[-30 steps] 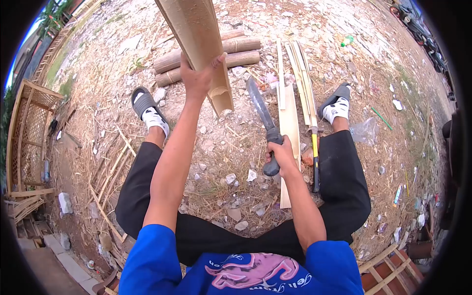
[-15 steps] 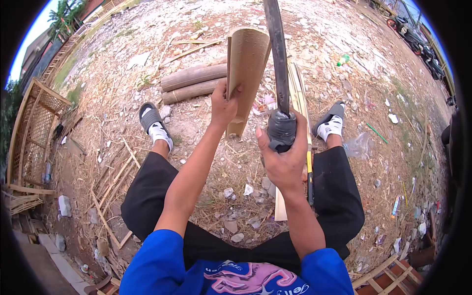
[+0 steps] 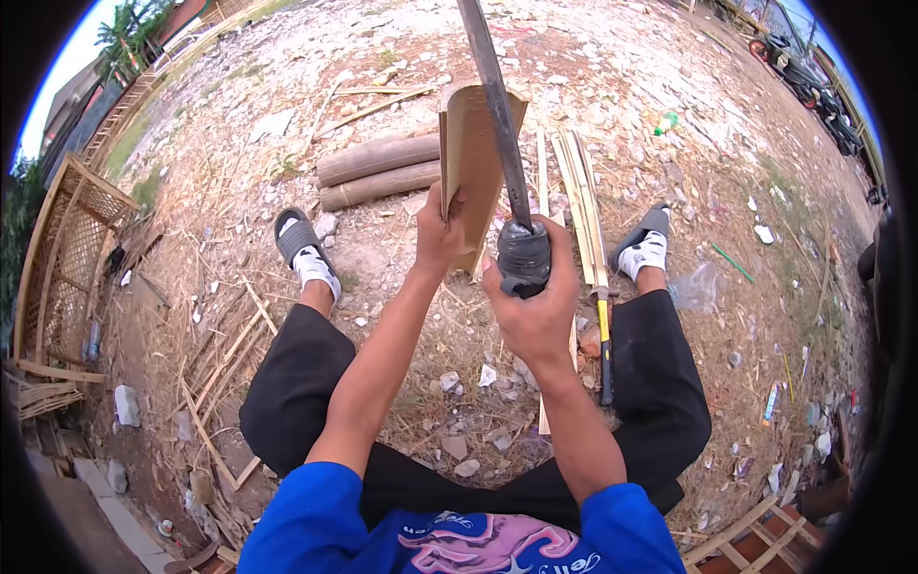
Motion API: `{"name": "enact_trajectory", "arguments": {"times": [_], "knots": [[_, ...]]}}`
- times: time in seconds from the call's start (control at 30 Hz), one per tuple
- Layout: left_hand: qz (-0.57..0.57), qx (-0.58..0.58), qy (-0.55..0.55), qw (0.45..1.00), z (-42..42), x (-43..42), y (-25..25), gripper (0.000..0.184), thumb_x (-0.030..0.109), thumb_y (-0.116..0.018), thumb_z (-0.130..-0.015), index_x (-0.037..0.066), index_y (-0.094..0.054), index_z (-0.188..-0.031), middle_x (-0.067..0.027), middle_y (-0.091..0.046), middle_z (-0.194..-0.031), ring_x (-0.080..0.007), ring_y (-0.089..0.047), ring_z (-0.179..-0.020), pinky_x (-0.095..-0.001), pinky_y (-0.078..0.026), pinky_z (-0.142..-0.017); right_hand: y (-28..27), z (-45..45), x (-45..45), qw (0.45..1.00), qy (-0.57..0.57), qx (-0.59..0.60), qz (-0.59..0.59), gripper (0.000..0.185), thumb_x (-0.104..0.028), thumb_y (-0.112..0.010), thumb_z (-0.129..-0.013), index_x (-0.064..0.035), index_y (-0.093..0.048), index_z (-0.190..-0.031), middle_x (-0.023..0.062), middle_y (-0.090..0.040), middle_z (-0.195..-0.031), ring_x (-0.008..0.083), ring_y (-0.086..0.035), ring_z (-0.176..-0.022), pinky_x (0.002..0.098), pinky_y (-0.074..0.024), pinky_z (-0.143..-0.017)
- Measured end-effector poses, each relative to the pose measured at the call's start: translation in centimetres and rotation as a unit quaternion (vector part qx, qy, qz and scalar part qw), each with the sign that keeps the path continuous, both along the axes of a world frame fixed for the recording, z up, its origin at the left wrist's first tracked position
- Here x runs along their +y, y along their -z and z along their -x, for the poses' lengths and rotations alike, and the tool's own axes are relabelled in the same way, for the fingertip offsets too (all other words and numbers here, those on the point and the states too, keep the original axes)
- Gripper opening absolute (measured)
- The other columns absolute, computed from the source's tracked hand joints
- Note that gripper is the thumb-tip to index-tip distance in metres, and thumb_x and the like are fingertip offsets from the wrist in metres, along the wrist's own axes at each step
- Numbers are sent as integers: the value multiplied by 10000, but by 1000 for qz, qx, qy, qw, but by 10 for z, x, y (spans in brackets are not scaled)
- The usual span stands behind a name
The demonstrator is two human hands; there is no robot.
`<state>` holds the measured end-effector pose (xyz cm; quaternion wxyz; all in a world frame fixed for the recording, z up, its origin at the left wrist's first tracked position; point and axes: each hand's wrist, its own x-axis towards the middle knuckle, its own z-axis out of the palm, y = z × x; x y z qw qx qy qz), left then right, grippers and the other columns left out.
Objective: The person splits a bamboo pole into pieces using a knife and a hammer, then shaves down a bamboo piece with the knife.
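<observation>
My left hand [image 3: 442, 230] grips the left edge of a split, trough-shaped bamboo piece [image 3: 471, 143], which stands nearly upright with its hollow side showing. My right hand [image 3: 537, 304] is closed round the black-wrapped handle of a machete [image 3: 501, 115]. The dark blade points up and away, crossing in front of the bamboo's right side; whether they touch I cannot tell. Behind my right hand, pale bamboo strips [image 3: 578, 191] lie on the ground beside a hammer [image 3: 603, 344] with a yellow and black handle.
Bamboo poles [image 3: 378, 165] lie beyond my left hand. My sandalled feet [image 3: 308, 251] are planted wide on either side. Thin sticks [image 3: 206, 421] and a lattice frame [image 3: 72, 253] are at the left. A clear plastic bag [image 3: 694, 287] lies right of my right foot.
The bamboo piece was swung from the upper left to the middle and its upper end lowered. My right hand raised the machete from beside the strips, then shifted slightly left, bringing the blade across the bamboo.
</observation>
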<state>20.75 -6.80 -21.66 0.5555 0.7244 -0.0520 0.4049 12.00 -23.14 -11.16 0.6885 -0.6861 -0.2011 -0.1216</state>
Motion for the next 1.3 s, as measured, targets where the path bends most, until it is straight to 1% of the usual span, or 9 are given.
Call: {"name": "enact_trajectory", "arguments": {"times": [0.43, 0.53, 0.63, 0.83, 0.93, 1.07, 1.2, 1.27, 1.3], "knots": [[-22, 8, -29, 999, 6, -4, 2, 217, 101, -545, -981, 16, -527, -1179, -173, -671, -894, -263, -680, -832, -339, -505, -730, -4, 6, 8, 1000, 16, -2, 12, 462, -56, -731, -784, 3, -506, -1183, 22, -604, -846, 76, -555, -741, 238, -469, -689], [-13, 27, -20, 999, 9, -2, 2, 217, 108, -539, -987, 15, -518, -1182, -178, -669, -902, -270, -681, -851, -341, -505, -736, -1, 4, 11, 1000, 23, -13, 16, 429, -85, -727, -780, -27, -521, -1152, 93, -649, -839, 139, -643, -739, 290, -519, -677], [-9, 20, -21, 1000, 9, -1, 2, 212, 105, -538, -987, 14, -516, -1177, -183, -665, -911, -269, -679, -863, -337, -504, -741, 0, 5, 12, 1000, 1, 0, 12, 472, -62, -735, -784, 5, -504, -1190, 28, -609, -869, 81, -566, -761, 237, -472, -703], [50, 18, 5, 999, -1, 1, 17, 212, 81, -536, -981, 17, -514, -1182, -153, -661, -907, -238, -666, -839, -323, -502, -747, -8, 3, 13, 1000, 0, -15, -8, 479, -61, -735, -781, 4, -503, -1194, 43, -607, -893, 87, -570, -788, 247, -478, -729], [-9, -5, -30, 1000, 2, 1, 16, 213, 70, -530, -979, 16, -514, -1184, -135, -657, -894, -227, -663, -831, -317, -501, -744, -10, 1, 10, 999, 10, -34, 16, 489, -67, -738, -780, 5, -500, -1201, 52, -604, -917, 91, -570, -798, 252, -480, -739], [113, 8, 39, 993, -9, 3, 32, 212, 62, -527, -974, 14, -518, -1180, -128, -653, -890, -220, -661, -832, -318, -502, -740, -13, 5, 10, 1000, 2, -14, 26, 497, -73, -743, -778, 5, -499, -1204, 53, -600, -926, 99, -575, -802, 253, -480, -745], [91, 16, 18, 996, -13, 9, 39, 203, 55, -524, -972, 17, -523, -1171, -129, -652, -886, -210, -656, -824, -314, -499, -735, -31, 0, 5, 998, -4, -58, -17, 517, -106, -759, -794, -5, -483, -1220, 38, -596, -918, 85, -572, -810, 241, -476, -745], [54, 13, -6, 998, -8, 7, 33, 195, 63, -523, -976, 20, -526, -1165, -135, -653, -881, -213, -658, -819, -315, -497, -730, -49, 0, 0, 991, 19, -132, -25, 504, -77, -746, -814, -19, -464, -1228, 20, -595, -905, 73, -575, -785, 215, -475, -698], [17, 7, -26, 999, 5, 2, 13, 190, 74, -524, -980, 21, -528, -1163, -138, -654, -877, -217, -660, -817, -316, -497, -726, -54, 2, -1, 990, 19, -124, -67, 494, -66, -739, -819, -21, -464, -1227, 20, -592, -898, 72, -571, -765, 213, -473, -682]]}}
